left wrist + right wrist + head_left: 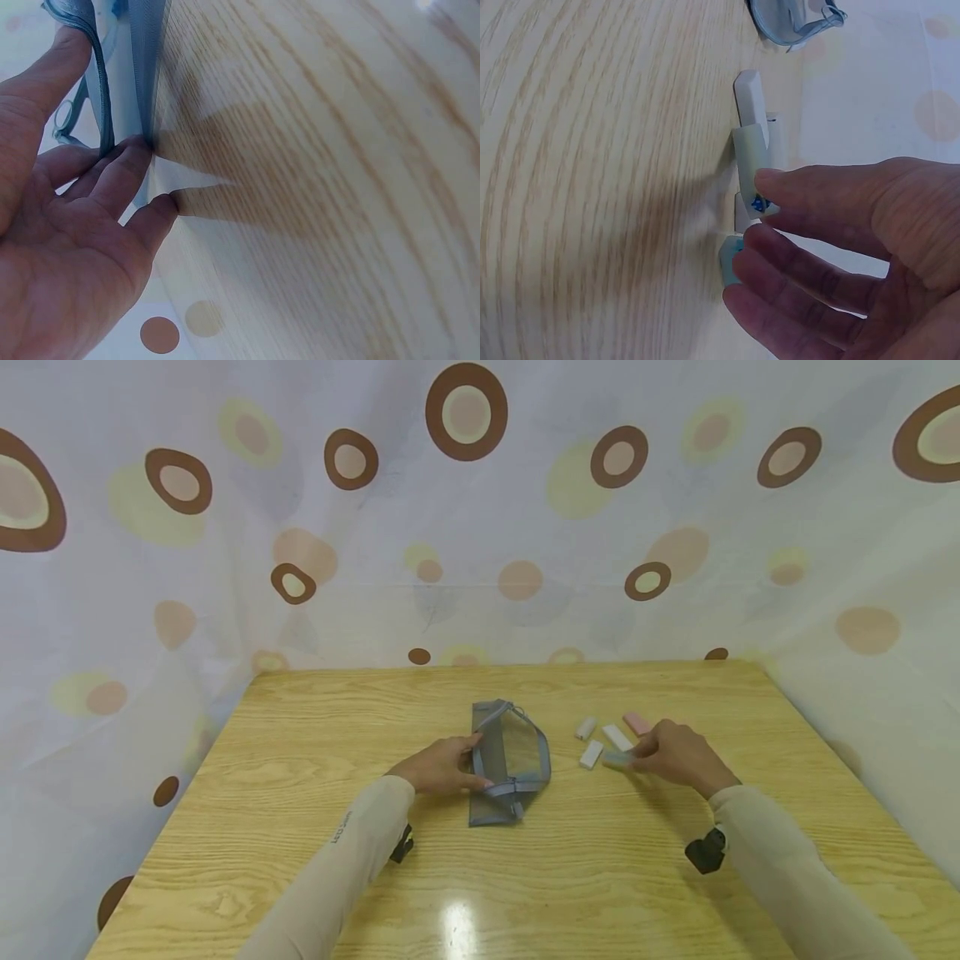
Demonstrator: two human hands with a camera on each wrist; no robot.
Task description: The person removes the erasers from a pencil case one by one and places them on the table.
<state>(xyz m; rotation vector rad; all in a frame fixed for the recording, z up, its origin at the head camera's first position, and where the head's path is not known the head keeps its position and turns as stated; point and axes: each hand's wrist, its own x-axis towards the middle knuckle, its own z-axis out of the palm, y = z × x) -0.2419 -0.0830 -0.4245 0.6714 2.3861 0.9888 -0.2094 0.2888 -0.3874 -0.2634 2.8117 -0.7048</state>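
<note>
A grey mesh zip pouch (491, 752) lies on the table with its zipped mouth spread apart. My left hand (442, 766) grips it from the left; in the left wrist view the thumb is at the zipper edge (101, 90) and the fingers touch the mesh lower down. A bluish patch shows through the pouch, too unclear to name. My right hand (682, 756) pinches a pale green eraser-like block (748, 161) with blue print between thumb and forefinger. Its other fingers are loosely bent. Close by lie two white blocks (591, 754), a greyish one (586, 727) and a pink one (637, 723).
The wooden table (315, 727) runs back to a white curtain (480, 527) with brown and beige spots. In the right wrist view, a teal block (730, 259) is partly covered by the right fingers. The pouch stands left of the blocks.
</note>
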